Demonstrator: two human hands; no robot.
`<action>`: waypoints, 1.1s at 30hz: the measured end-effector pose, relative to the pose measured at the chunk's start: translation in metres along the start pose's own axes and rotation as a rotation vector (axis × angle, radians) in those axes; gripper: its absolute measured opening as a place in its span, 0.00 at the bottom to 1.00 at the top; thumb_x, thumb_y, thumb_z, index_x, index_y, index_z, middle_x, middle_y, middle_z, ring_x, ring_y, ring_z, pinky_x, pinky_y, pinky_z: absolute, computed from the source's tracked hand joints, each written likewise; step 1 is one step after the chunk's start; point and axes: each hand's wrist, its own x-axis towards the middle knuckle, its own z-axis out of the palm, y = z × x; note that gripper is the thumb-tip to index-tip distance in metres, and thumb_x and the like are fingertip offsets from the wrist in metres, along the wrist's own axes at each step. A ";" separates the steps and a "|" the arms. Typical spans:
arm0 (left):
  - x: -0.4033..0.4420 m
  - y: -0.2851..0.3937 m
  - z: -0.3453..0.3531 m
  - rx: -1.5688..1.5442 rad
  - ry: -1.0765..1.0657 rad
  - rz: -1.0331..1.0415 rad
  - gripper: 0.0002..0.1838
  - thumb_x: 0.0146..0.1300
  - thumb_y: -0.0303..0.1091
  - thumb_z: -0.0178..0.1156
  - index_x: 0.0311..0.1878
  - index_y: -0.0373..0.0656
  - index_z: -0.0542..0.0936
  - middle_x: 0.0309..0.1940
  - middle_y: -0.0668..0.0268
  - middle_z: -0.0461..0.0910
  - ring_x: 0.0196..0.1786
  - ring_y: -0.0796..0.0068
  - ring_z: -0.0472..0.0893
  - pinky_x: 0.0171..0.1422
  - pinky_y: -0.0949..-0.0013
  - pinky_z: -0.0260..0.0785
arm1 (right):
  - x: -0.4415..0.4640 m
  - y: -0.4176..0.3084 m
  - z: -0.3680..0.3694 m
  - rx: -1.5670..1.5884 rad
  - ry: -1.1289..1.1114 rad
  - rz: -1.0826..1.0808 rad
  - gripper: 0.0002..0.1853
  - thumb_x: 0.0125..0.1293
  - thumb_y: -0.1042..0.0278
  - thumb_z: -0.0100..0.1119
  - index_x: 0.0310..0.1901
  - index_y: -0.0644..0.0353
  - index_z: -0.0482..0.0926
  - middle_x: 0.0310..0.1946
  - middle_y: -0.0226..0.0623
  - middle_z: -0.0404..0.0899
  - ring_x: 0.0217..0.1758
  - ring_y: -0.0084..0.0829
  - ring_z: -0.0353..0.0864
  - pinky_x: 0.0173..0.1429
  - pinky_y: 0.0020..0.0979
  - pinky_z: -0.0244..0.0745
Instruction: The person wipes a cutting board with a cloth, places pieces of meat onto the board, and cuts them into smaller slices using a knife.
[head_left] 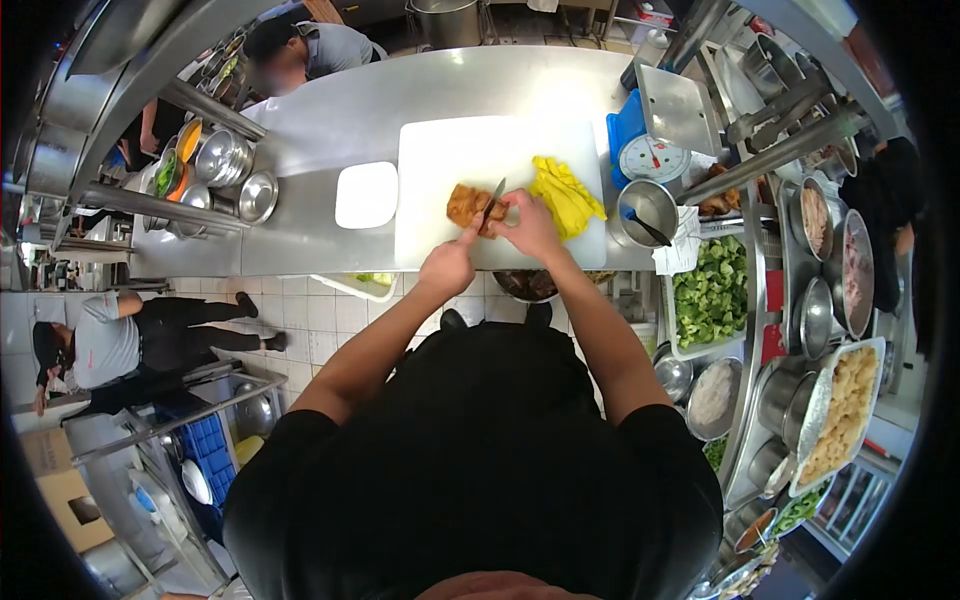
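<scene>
On the white cutting board (425, 150) lies a block of brown food (465, 203), cut or split at its right side. A knife (497, 192) stands across it with its tip pointing away from me. My left hand (448, 268) is closed round the knife's handle, its index finger stretched along toward the blade. My right hand (530, 228) holds the right part of the brown food, fingers bent close beside the blade. Just right of that hand, yellow strips (562, 195) lie in a pile on the board.
A white square tray (366, 196) sits left of the board. To the right are a blue scale (652, 155), a metal pot (648, 212) and a tub of broccoli (711, 290). One person (320, 50) leans at the counter's far side; another (110, 340) stands at the left.
</scene>
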 end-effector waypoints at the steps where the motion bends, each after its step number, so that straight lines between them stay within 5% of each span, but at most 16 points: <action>1: -0.002 -0.001 -0.005 0.017 -0.003 0.012 0.50 0.62 0.24 0.54 0.88 0.64 0.51 0.43 0.40 0.86 0.45 0.39 0.87 0.53 0.40 0.80 | 0.002 -0.003 -0.005 -0.018 -0.025 0.006 0.29 0.58 0.54 0.78 0.58 0.55 0.79 0.54 0.40 0.85 0.61 0.47 0.80 0.67 0.47 0.74; 17: 0.012 -0.004 0.022 -0.055 0.140 0.046 0.53 0.60 0.23 0.55 0.88 0.65 0.50 0.39 0.43 0.86 0.44 0.40 0.87 0.54 0.41 0.80 | -0.005 0.006 0.014 0.016 0.006 0.008 0.31 0.58 0.49 0.77 0.59 0.53 0.78 0.54 0.39 0.86 0.61 0.47 0.82 0.66 0.52 0.72; 21: -0.032 -0.004 -0.003 0.047 -0.034 -0.021 0.53 0.60 0.23 0.56 0.89 0.65 0.48 0.36 0.43 0.86 0.41 0.41 0.87 0.49 0.42 0.81 | -0.004 0.006 0.012 -0.003 0.023 0.012 0.30 0.58 0.49 0.77 0.59 0.53 0.78 0.55 0.40 0.86 0.60 0.47 0.82 0.66 0.52 0.72; 28: 0.011 -0.008 0.020 -0.025 0.135 0.054 0.52 0.60 0.22 0.55 0.88 0.65 0.51 0.37 0.41 0.86 0.39 0.40 0.87 0.48 0.40 0.80 | -0.006 0.006 0.015 0.030 0.045 0.001 0.30 0.59 0.49 0.77 0.58 0.52 0.78 0.55 0.39 0.86 0.62 0.47 0.81 0.66 0.52 0.71; 33: -0.057 -0.032 0.021 -0.009 -0.007 -0.022 0.53 0.60 0.21 0.55 0.88 0.69 0.51 0.39 0.42 0.86 0.41 0.37 0.87 0.48 0.40 0.79 | -0.007 -0.001 0.012 -0.014 0.067 0.026 0.30 0.59 0.48 0.77 0.58 0.52 0.78 0.54 0.39 0.86 0.61 0.47 0.81 0.65 0.52 0.71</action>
